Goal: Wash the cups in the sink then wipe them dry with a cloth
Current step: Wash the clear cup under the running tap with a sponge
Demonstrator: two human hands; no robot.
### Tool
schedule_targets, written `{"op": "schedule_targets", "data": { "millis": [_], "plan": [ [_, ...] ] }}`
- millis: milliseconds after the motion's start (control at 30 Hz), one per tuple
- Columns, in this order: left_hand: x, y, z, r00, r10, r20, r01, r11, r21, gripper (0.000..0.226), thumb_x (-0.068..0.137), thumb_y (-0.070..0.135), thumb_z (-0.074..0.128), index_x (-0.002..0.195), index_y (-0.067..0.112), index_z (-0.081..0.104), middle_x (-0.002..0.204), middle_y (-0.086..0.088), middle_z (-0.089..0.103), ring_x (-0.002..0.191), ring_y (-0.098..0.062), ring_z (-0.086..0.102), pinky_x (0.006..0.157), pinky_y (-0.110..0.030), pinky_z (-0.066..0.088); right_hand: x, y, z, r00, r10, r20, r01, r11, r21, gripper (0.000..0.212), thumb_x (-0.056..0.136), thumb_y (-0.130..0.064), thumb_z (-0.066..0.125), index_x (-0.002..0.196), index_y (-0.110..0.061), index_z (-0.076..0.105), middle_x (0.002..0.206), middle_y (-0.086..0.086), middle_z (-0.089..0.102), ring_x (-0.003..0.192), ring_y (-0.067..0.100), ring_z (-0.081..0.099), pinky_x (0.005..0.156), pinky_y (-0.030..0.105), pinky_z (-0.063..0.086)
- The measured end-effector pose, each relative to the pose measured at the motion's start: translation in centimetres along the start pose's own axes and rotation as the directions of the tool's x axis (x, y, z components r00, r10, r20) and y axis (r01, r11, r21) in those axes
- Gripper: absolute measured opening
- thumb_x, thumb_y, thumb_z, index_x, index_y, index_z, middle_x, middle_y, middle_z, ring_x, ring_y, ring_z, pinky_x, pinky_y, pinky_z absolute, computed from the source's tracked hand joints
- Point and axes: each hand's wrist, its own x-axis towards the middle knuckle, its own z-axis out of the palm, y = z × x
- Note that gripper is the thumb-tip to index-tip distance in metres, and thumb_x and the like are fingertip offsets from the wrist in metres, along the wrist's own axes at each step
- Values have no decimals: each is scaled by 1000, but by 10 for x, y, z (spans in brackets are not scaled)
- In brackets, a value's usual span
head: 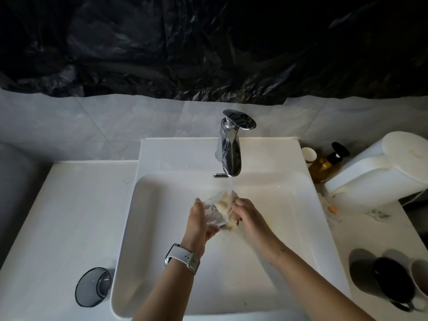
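My left hand (201, 222) grips a clear glass cup (214, 210) over the white sink basin (162, 228), tilted under the running water from the chrome faucet (229, 147). My right hand (246, 215) holds a pale yellowish cloth or sponge (228, 208) pushed into the cup's mouth. A grey tinted glass cup (92, 286) stands on the counter left of the basin. A black mug (393, 282) and a white mug (420, 278) sit on the counter at the right.
A white paper cup (309, 154), an amber pump bottle (325, 164) and a white kettle-like appliance (379, 165) stand at the back right. Black plastic sheeting (208, 42) covers the wall above grey tiles. The right counter looks wet.
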Motion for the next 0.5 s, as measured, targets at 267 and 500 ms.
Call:
{"op": "schedule_targets", "data": {
  "millis": [267, 500],
  "plan": [
    [-1, 6, -4, 992, 0, 124, -10, 997, 78, 51, 106, 46, 23, 106, 11, 60, 64, 0, 70, 51, -9, 64, 53, -22, 49, 16, 4, -17, 990, -45, 132, 41, 999, 31, 11, 83, -19, 74, 87, -14, 64, 74, -8, 59, 67, 2, 53, 64, 15, 42],
    [-1, 7, 2, 999, 28, 16, -29, 994, 110, 53, 105, 49, 21, 110, 13, 60, 75, -8, 70, 53, -14, 58, 56, -26, 46, 25, 1, -14, 968, -55, 246, 17, 988, 152, 16, 88, -10, 67, 98, -21, 63, 78, -12, 67, 73, -3, 63, 65, 14, 48]
  ]
}}
